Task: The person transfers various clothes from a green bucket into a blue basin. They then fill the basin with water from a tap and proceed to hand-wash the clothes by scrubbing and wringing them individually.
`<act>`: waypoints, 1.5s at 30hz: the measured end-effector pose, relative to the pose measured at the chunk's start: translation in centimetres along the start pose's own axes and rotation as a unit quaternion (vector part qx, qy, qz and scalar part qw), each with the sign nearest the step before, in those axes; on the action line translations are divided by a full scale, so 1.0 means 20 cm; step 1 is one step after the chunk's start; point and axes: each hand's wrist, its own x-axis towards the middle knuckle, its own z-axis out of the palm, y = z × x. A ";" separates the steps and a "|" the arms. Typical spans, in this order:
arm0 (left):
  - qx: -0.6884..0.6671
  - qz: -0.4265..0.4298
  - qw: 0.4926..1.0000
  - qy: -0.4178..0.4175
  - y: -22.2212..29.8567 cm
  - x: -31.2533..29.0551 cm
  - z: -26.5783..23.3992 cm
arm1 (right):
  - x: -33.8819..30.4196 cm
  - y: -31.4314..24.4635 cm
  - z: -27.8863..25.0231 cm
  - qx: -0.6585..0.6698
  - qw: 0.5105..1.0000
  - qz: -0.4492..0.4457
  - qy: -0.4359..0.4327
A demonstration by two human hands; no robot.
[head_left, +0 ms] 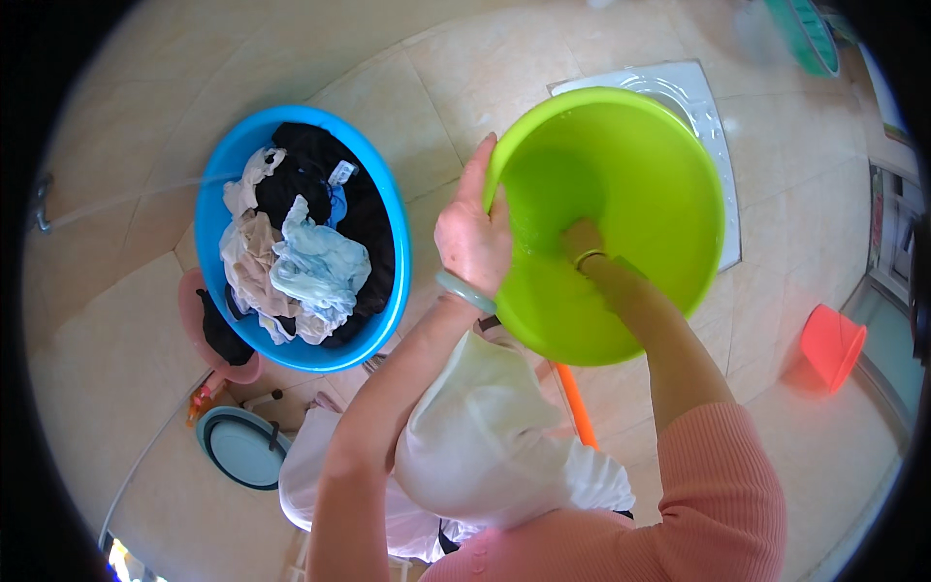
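A large lime-green basin is in front of me to the right, with what looks like shallow water in its bottom. My left hand, with a pale bangle at its wrist, is closed on the basin's left rim. Down inside the same basin is my right hand, a bracelet at its wrist. It is at the bottom, and its fingers are hidden or too blurred to make out. To the left stands a blue basin holding a pile of clothes: light blue, beige, white and black pieces.
Under the green basin's far side shows a white squat toilet pan. A pink basin with dark cloth and a grey-blue folding basin lie left. An orange stick is near my legs; a red bucket stands right.
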 end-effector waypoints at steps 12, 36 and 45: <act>0.023 -0.022 0.999 -0.013 0.04 -0.01 0.04 | -0.72 -0.65 -0.66 0.540 0.829 -0.140 0.031; 0.045 -0.016 0.998 -0.050 0.10 0.02 0.10 | 0.16 -0.05 -0.04 -0.045 0.996 0.027 -0.078; 0.075 0.006 0.994 -0.077 0.12 0.02 0.16 | 0.28 -0.32 -0.31 0.175 0.981 -0.057 0.066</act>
